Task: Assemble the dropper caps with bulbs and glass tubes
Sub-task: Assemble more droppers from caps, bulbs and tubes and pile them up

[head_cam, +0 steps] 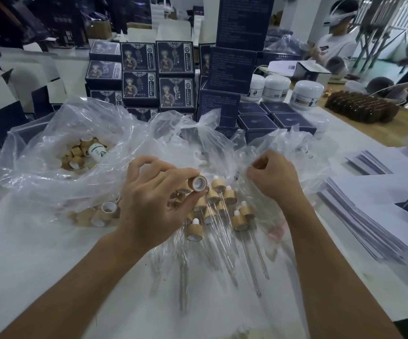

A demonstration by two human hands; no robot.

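Above the table (39, 253), the left hand (149, 206) pinches a bamboo cap (198, 183) — thumb and forefinger clamped on it — while the right hand (275, 178), fingers curled, pinches a clear bag (293, 148).

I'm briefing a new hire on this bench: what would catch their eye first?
The left hand at centre, pinching a bamboo cap with its white lining facing the camera. Just beneath lies a pile of finished droppers, glass tubes pointing toward the viewer, while the right hand grips crinkled clear plastic. Behind, stacks of dark blue printed boxes fill the table's far side.
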